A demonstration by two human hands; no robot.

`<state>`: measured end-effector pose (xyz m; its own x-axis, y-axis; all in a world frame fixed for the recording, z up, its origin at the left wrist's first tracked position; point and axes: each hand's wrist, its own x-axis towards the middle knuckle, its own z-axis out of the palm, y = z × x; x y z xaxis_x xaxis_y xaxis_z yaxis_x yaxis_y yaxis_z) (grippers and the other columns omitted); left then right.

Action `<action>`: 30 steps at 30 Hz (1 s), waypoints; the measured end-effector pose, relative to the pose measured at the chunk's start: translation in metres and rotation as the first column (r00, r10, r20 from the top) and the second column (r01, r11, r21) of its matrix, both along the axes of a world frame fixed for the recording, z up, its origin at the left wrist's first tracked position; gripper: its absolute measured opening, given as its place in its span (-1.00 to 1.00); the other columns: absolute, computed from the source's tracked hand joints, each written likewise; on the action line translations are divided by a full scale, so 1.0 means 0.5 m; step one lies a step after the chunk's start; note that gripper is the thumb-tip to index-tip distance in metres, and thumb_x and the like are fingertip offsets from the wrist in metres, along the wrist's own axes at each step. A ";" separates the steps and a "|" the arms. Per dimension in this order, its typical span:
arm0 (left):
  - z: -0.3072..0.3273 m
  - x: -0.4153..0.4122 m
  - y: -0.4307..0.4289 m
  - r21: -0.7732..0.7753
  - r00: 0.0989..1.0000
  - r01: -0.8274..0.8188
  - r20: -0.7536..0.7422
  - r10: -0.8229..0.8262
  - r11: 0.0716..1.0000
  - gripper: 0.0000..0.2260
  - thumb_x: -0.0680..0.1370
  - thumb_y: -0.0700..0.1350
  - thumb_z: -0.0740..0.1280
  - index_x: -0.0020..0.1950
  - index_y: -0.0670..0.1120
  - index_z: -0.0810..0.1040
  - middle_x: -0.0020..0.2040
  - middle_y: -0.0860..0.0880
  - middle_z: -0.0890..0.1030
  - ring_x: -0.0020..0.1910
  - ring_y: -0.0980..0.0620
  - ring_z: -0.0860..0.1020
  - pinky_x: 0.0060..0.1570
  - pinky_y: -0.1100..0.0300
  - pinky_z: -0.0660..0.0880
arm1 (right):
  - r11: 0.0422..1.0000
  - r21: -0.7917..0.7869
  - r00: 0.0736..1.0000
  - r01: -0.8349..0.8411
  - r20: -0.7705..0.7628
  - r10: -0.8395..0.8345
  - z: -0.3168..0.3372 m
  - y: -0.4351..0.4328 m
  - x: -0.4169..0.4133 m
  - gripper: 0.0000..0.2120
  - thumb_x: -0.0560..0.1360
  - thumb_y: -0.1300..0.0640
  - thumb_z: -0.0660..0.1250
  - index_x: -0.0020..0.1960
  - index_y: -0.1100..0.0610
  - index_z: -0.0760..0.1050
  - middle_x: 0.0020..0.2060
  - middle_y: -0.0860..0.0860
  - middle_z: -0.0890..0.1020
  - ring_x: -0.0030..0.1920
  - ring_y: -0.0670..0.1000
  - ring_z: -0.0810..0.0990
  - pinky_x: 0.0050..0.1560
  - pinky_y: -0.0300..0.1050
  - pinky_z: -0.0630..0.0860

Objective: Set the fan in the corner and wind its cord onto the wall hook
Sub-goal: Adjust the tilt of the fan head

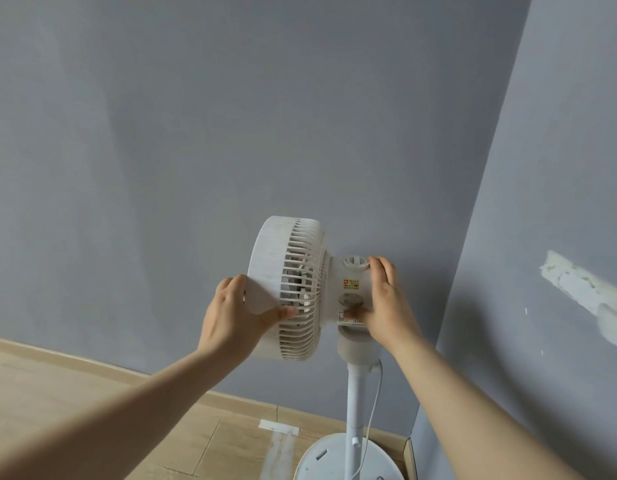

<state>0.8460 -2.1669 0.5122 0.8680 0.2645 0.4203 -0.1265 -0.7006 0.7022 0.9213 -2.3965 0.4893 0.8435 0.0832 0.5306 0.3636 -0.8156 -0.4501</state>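
Head view looks down on a white pedestal fan (293, 289) standing in the corner where two grey walls (161, 133) meet, its round base (320, 459) on the wood-look floor (92, 410) just beside the skirting. The left hand (230, 323) grips the lower front rim of the fan's round grille, fingers (230, 282) curled over the rim edge and thumb pressed on the slats. The right hand (386, 306) clasps the motor housing behind the grille, fingers spread across its far side, thumb near a dial (a small red-and-yellow sticker sits above it). The white cord (374, 407) hangs loose from the fan's neck, running down beside the pole (355, 403) toward the base. To the fan's right, a rough white patch (577, 285) marks the side wall.
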 end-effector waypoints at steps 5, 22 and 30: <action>0.023 0.007 0.002 0.063 0.998 0.049 0.021 -0.051 0.997 -0.52 0.23 0.23 0.53 -0.17 -0.05 0.41 -0.13 0.10 0.43 -0.25 0.15 0.39 -0.34 0.19 0.32 | 0.996 0.083 1.000 -0.020 0.022 0.018 -0.007 -0.009 0.001 -0.12 0.27 0.14 0.55 0.45 0.16 0.14 0.42 0.01 0.18 0.26 0.12 0.43 0.20 -0.12 0.42; 0.106 0.022 -0.015 0.373 0.997 0.015 0.066 -0.043 0.928 -0.40 0.21 0.35 0.45 -0.11 -0.12 0.42 -0.10 0.03 0.44 -0.20 -0.06 0.46 -0.28 0.10 0.37 | 0.908 0.405 0.994 -0.106 0.070 0.085 -0.033 0.002 0.004 -0.18 0.20 0.16 0.58 0.33 0.07 0.22 0.23 -0.14 0.24 0.13 -0.04 0.41 0.10 -0.20 0.36; 0.097 0.015 -0.010 0.352 0.998 -0.008 0.062 -0.015 0.936 -0.39 0.23 0.35 0.45 -0.09 -0.12 0.40 -0.06 0.02 0.45 -0.19 -0.04 0.42 -0.28 0.12 0.33 | 0.909 0.405 0.995 -0.097 0.065 0.078 -0.036 0.013 0.005 -0.16 0.20 0.16 0.58 0.36 0.07 0.21 0.26 -0.16 0.23 0.18 -0.01 0.40 0.16 -0.13 0.40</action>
<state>0.8536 -2.1719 0.5606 0.8373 0.0867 0.5398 -0.1653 -0.9011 0.4009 0.9237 -2.3902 0.4715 0.8165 -0.0759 0.5724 0.4534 -0.5295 -0.7170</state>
